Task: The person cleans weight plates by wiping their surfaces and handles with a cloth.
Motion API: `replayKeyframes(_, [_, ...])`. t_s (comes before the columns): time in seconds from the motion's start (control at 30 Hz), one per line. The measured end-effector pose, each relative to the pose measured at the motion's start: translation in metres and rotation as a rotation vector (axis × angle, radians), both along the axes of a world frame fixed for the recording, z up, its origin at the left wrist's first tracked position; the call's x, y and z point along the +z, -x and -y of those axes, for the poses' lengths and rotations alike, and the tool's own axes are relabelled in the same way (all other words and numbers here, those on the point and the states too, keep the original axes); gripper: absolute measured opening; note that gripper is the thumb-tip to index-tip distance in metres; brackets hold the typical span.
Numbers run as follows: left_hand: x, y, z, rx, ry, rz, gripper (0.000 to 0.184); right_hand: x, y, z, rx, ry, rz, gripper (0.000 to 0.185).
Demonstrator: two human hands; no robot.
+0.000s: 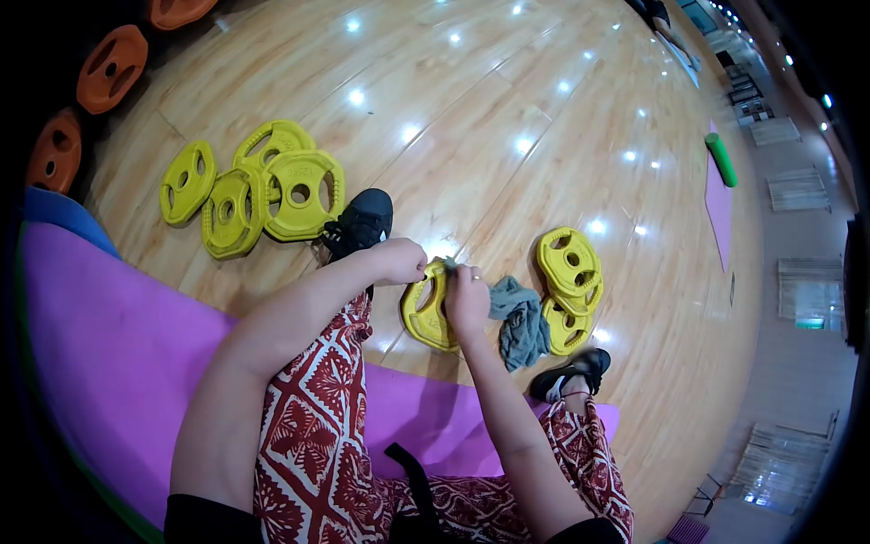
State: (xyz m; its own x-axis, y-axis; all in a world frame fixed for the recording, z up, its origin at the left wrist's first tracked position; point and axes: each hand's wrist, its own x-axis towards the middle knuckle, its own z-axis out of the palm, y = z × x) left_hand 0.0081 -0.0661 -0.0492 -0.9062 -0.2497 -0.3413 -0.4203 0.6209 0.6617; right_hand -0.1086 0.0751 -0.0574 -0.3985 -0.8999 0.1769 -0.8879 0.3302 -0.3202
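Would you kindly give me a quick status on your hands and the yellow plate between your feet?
Left hand at rim of plate; right hand holding cloth there too. Loose cloth bunched right of plate. Nothing seen blocking either hand.

An exercise studio or gym is indicated by the equipment set around the large purple mat (118, 299). Just beyond the purple mat, at least 8 yellow weight plates (430, 328) are spread on a glossy wood-plank floor (435, 118); near its far left end, 3 orange plates (113, 88) are seen. Well apart from it, a green roller (721, 160), a pink mat (719, 218) and curtained windows (807, 281) are shown.
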Motion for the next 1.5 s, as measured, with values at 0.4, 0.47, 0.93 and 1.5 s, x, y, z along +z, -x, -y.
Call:
replayKeyframes(0.4, [0.005,0.000,-0.004,0.004,0.063,0.133,0.018,-0.001,-0.017,0.009,-0.202,0.019,0.053,0.011])
replayKeyframes(0.47, [0.005,0.000,-0.004,0.015,0.060,0.115,0.018,0.001,-0.031,0.009,-0.069,0.004,0.020,0.011])
replayKeyframes(0.93, [0.009,0.000,-0.003,0.040,0.030,0.073,0.020,0.005,0.024,-0.012,-0.029,-0.058,0.128,0.012])
replayKeyframes(1.5, [0.006,-0.001,-0.002,0.026,0.041,0.005,0.019,0.004,0.023,-0.043,0.259,-0.088,-0.059,0.016])
